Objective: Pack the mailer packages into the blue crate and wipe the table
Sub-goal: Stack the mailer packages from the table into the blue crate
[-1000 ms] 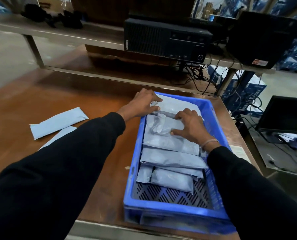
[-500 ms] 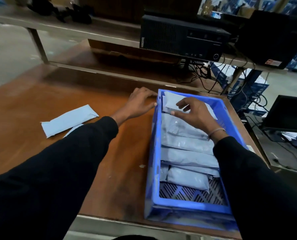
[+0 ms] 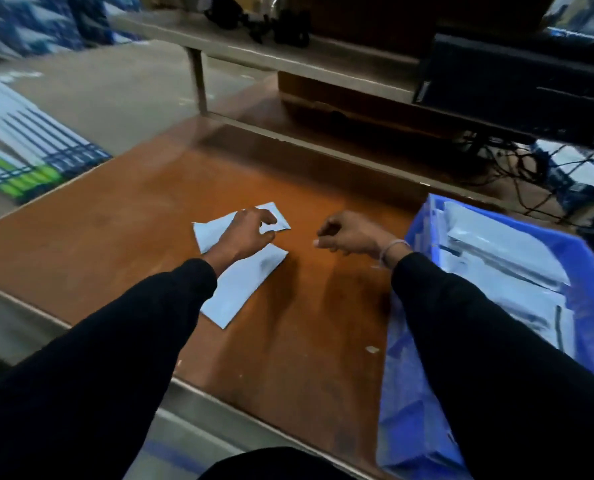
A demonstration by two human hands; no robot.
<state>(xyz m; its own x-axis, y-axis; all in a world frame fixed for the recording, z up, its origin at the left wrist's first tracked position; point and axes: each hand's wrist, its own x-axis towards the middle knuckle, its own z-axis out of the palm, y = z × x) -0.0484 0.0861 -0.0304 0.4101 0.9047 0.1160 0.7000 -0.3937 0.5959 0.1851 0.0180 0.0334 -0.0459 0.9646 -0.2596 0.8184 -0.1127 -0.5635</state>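
1. Your left hand (image 3: 245, 233) hovers over the far mailer (image 3: 212, 230) with fingers curved and spread, thumb and forefinger apart above its right end. It looks on the point of closing but not yet gripping, so count it as released.
2. Bring that hand down on the far mailer near its middle rather than at the corner. A thin poly bag probably sags and slides if pinched at one end.
3. Your right hand (image 3: 349, 235) hangs above bare wood between the mailers and the crate, fingers loosely curled round nothing. Use it to take the mailer once lifted, or send it to the near mailer (image 3: 250, 289), which lies just beside the first and partly under your left forearm.
4. Both mailers lie flat on the desk (image 3: 133, 216), so slide a fingertip under an edge before lifting. Pressing down will likely only push them along.
5. At your right, the blue crate (image 3: 590, 258) is already well filled with mailers in an overlapping row. Lay the new ones flat on top so nothing catches on the rim.
6. Two mailers appear to be all that remains on the desk. No cloth is in view for the wiping.
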